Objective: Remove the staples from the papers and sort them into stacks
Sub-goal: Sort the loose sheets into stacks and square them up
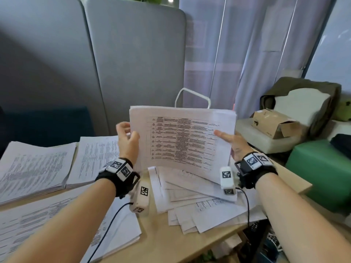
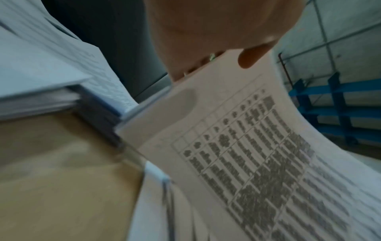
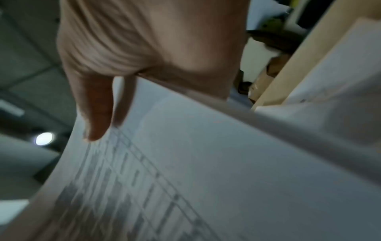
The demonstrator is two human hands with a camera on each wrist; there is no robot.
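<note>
The wooden worktop [image 1: 171, 242] carries three neat stacks of papers [image 1: 36, 168] at the left, partly cut off by the frame edge, and a loose fanned pile of sheets [image 1: 190, 198] in the middle. Above that pile a sheaf of printed pages [image 1: 182, 139] is held up, clear of the worktop. The left hand [image 1: 127, 141] pinches its left edge, thumb in front, fingers hidden behind. The right hand [image 1: 234, 144] grasps the right edge, thumb lying across the front. Print is too blurred to read; no staple can be made out
</note>
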